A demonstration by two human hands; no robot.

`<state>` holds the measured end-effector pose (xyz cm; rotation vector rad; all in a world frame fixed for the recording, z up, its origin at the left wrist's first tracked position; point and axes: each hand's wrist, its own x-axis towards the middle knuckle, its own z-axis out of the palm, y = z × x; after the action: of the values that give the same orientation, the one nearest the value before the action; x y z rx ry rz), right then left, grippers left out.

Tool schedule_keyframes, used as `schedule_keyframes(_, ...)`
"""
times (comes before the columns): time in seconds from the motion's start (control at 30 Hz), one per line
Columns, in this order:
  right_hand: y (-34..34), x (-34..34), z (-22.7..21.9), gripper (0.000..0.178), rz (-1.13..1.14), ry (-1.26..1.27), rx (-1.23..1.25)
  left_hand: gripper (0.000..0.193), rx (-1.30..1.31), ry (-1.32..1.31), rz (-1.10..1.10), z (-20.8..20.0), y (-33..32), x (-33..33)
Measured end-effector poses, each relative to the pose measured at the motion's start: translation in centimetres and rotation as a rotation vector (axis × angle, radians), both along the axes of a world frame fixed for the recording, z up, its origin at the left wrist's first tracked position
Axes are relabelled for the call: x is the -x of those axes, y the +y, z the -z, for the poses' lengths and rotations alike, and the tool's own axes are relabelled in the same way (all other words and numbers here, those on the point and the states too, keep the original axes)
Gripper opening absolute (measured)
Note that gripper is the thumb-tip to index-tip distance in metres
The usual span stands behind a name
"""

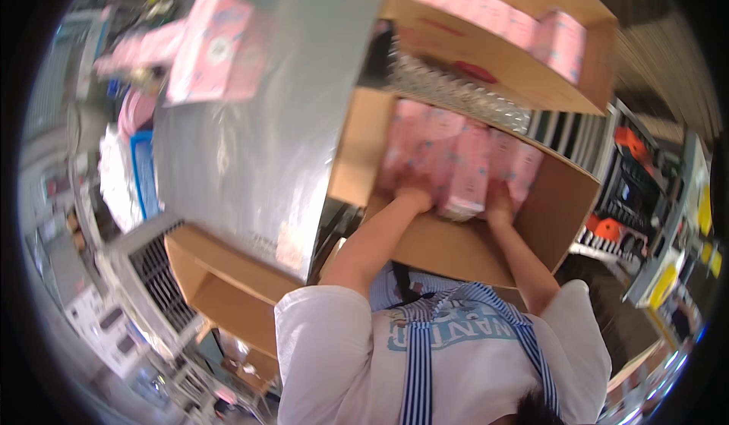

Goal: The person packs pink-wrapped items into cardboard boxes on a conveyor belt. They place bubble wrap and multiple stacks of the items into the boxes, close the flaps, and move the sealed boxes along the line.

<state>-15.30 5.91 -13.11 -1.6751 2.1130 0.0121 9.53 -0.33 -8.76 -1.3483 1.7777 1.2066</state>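
Observation:
Both my arms reach into an open cardboard carton that holds several pink packs with small blue marks. My left hand presses against the packs on the left side, its fingertips blurred and partly hidden. On the other side of a pink pack, my right hand grips with fingers slipped down between packs. That pack sits between my two hands, its near end standing toward me. Along the near side of the carton, a strip of bare cardboard floor shows.
A second carton with pink packs stands beyond mine, above metal rollers. To the left is a shiny metal table with stacked pink packs at its far left. Another open carton stands at the lower left. Orange-and-black equipment is at right.

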Motion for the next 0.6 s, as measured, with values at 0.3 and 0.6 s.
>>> schedule_keyframes(0.3,-0.5,-5.0,-1.9,0.016,-0.682,-0.267,-0.355,0.031,1.123,0.549,-0.971,-18.6,1.0,-14.7)
schedule_keyframes(0.6,-11.1,-19.2,6.6,0.034,-0.924,-0.522,-0.392,0.023,1.037,-0.753,-1.888,-4.0,37.3,-42.1)
